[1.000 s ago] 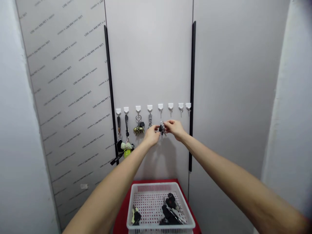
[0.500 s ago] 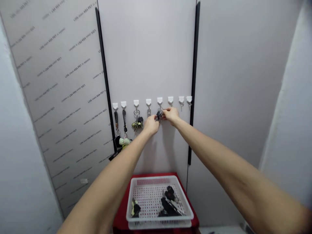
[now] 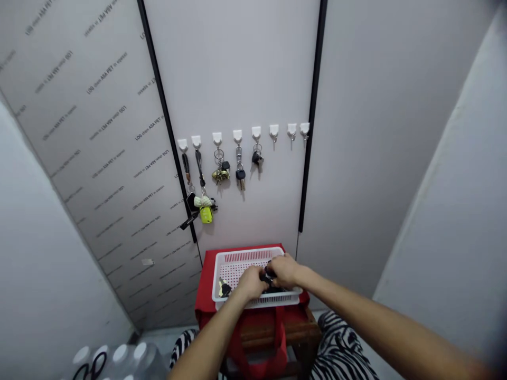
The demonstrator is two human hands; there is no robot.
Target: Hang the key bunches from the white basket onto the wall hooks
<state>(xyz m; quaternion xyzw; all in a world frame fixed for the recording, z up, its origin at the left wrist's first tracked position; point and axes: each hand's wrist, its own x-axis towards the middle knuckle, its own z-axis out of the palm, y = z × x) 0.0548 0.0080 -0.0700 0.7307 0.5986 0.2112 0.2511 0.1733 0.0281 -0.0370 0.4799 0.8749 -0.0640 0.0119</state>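
Red cloth (image 3: 205, 287) on wooden stool (image 3: 303, 334); white basket (image 3: 269, 301) atop.

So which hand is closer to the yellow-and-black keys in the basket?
Left: the left hand is just right of the keys; the right hand is farther right.

The basket (image 3: 273, 300) is white, the cloth (image 3: 206, 287) red, one hanging fob (image 3: 206, 215) yellow-green, the trousers (image 3: 336, 340) black-and-white zebra-striped.

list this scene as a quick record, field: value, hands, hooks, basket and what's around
left hand: in the basket, at dark keys; grip unclear
right hand: at the same keys; grip unclear
hooks: eight, white, in a row; items hang from the five leftmost
basket: white plastic, on red fabric
lower left: white-capped bottles
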